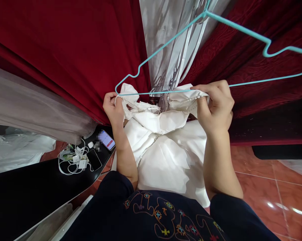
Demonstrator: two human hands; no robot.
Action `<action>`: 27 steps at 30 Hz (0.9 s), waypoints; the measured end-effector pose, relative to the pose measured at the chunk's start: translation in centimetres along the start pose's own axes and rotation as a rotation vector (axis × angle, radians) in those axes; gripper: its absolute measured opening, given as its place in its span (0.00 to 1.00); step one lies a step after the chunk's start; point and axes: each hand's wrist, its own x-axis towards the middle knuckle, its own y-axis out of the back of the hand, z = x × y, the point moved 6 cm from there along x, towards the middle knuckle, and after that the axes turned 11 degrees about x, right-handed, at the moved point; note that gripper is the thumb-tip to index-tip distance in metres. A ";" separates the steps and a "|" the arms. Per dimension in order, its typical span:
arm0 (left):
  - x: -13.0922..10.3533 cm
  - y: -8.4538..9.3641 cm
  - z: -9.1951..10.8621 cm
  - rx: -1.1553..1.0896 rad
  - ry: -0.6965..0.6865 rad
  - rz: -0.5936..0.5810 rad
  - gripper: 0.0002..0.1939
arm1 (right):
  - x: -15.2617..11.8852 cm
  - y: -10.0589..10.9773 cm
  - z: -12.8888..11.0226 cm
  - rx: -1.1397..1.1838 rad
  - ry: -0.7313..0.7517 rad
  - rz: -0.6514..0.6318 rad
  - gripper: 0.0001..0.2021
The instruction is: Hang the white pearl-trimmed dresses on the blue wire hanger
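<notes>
A white dress [166, 157] with pearl-like beaded trim along its neckline hangs in front of me, its skirt spreading downward. My left hand [115, 108] pinches the dress at its left shoulder, close to the lower left corner of a light blue hanger [171, 40]. At the other shoulder, my right hand [215, 107] grips the white fabric between thumb and fingers, up against the hanger's bottom bar. The hanger is tilted, and its right end runs out of view. Some of my right fingers are hidden behind the hand.
Dark red curtains [73, 43] and a sheer white cloth [163, 33] hang behind the dress. On the left, a black table [22, 187] carries a lit phone [107, 140], a dark phone [94, 160] and tangled white cables [72, 164]. Reddish floor tiles [263, 180] show at right.
</notes>
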 end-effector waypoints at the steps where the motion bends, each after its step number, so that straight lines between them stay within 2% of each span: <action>1: 0.4 0.4 0.3 0.022 -0.014 0.047 0.06 | 0.0 0.0 0.0 -0.007 0.002 0.000 0.13; 4: 1.9 1.1 2.1 0.034 -0.069 0.151 0.11 | -0.1 0.1 0.0 -0.019 0.001 -0.004 0.14; 6: 3.0 1.1 3.8 -0.015 -0.113 0.167 0.13 | -0.1 0.0 0.1 -0.021 0.000 -0.007 0.14; 9: 4.3 0.3 6.6 -0.059 -0.165 0.116 0.17 | -0.3 -0.4 0.0 0.003 0.040 0.000 0.14; 13: 4.0 -2.2 9.4 0.006 -0.188 -0.068 0.14 | -0.6 -1.1 0.2 0.026 0.095 0.054 0.15; 15: 3.6 -3.2 9.7 0.013 -0.166 -0.145 0.10 | -0.6 -1.3 0.3 0.018 0.091 0.078 0.16; 18: 3.4 -3.7 9.2 0.016 -0.144 -0.137 0.08 | -0.6 -1.3 0.3 0.004 0.080 0.087 0.16; 22: 3.3 -4.4 9.0 0.055 -0.197 -0.129 0.10 | -0.5 -1.2 0.2 0.013 0.088 0.085 0.15; 27: 1.4 -4.9 11.1 -0.014 -0.249 -0.140 0.09 | -0.6 -1.4 0.4 0.047 0.103 0.085 0.14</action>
